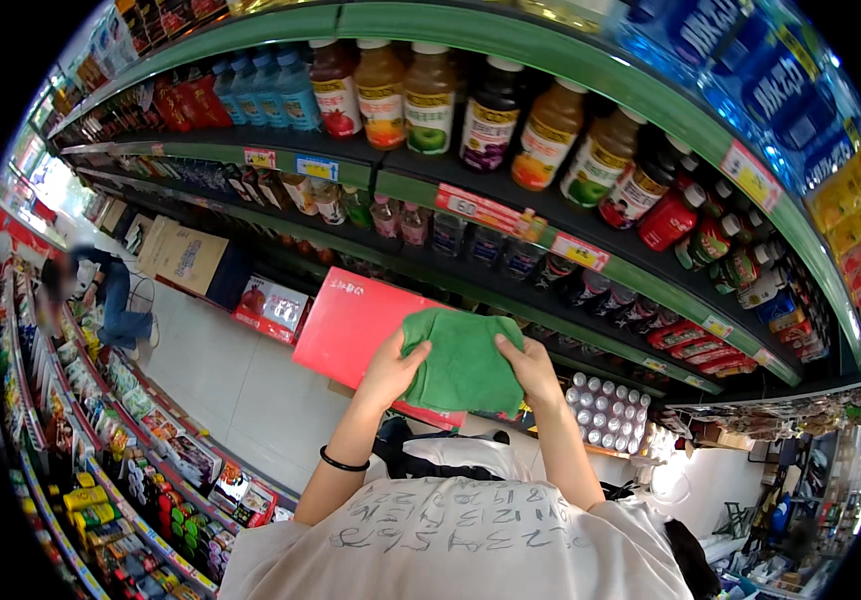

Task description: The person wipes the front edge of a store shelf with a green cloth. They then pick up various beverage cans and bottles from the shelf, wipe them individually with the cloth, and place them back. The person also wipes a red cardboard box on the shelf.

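Observation:
Between my two hands a green cloth [462, 362] is spread out, folded into a rough square. My left hand [393, 368] pinches its left edge, thumb on top. At the opposite edge my right hand [530, 370] grips it the same way; the fingers of both hands are mostly hidden beneath the cloth. Below and to the left of the cloth is a flat red box [350, 318], partly covered by the cloth and my left hand. A black band circles my left wrist.
Ahead, green-edged shelves [430, 185] carry several rows of juice bottles [430, 100] and cans. Cartons [186, 255] stand on the floor along the shelf base, and a tray of cans [608, 412] is at right. A person [120, 300] is in the aisle at far left, beside another shelf [150, 470].

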`<state>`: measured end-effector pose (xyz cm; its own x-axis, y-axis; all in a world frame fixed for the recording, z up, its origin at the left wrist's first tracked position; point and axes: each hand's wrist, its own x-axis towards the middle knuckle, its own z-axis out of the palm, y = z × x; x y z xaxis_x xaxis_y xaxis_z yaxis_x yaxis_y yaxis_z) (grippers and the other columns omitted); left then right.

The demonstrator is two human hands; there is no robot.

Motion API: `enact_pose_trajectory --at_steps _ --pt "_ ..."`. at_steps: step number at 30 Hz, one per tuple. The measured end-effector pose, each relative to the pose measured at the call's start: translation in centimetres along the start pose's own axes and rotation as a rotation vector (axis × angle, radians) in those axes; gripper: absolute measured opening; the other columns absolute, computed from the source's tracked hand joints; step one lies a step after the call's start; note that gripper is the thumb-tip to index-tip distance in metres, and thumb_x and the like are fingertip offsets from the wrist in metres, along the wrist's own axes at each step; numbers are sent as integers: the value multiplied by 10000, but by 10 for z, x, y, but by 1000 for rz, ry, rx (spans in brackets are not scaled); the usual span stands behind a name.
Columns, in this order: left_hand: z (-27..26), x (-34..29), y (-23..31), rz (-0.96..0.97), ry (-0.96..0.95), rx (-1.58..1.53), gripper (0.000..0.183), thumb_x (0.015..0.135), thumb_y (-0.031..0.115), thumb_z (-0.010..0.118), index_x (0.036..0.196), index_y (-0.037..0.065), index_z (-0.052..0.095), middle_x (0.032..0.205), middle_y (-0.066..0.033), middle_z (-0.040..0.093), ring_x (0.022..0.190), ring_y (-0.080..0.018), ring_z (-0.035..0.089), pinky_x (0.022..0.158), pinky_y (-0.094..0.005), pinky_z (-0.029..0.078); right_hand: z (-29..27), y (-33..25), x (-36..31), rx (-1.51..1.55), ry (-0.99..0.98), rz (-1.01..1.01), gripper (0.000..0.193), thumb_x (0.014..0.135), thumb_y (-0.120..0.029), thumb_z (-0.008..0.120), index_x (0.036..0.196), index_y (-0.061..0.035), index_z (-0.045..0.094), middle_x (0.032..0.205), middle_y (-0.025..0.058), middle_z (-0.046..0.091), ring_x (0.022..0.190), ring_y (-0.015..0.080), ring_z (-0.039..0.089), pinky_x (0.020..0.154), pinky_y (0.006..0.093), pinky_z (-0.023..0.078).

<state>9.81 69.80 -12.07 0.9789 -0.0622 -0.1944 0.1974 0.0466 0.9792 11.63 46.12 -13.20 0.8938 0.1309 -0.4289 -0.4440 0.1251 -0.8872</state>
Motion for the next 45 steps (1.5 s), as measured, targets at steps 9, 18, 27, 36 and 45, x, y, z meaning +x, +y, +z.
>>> enact_pose_trajectory --at_steps 9,18,27,36,45 --pt "-69 16 -13 -215 -292 -286 558 1045 452 444 1369 -1 486 1306 -94 570 1193 -171 543 995 -318 439 152 -21 -3 103 -161 12 367 1051 -260 493 1270 28 549 905 108 688 706 161 681 661 276 523" --pt "-72 30 9 -418 -558 -507 477 1023 303 541 1403 26 463 1300 -84 589 1210 -172 567 1002 -341 489 90 -4 -31 -82 316 -147 316 1016 -250 563 1188 9 621 947 54 688 815 100 631 695 240 495" --pt "-100 20 29 -203 -771 -416 477 967 189 546 1413 56 439 1381 -113 494 1275 -251 517 1028 -424 481 135 -57 -30 147 139 -334 215 981 -115 617 1153 14 606 1007 51 685 866 81 635 757 228 513" --pt "-126 36 -31 -191 -539 -818 494 1023 346 503 1386 12 471 1330 -129 565 1177 -223 597 964 -361 525 195 -120 -28 -180 -411 -249 277 986 -212 632 1134 21 643 939 25 693 854 46 599 754 232 500" --pt "-111 12 8 445 -336 220 318 920 289 597 1194 130 628 1160 -35 678 1056 -203 628 971 -337 463 170 -86 15 -810 271 -625 246 912 -105 662 1112 37 655 979 144 694 810 196 665 721 311 533"
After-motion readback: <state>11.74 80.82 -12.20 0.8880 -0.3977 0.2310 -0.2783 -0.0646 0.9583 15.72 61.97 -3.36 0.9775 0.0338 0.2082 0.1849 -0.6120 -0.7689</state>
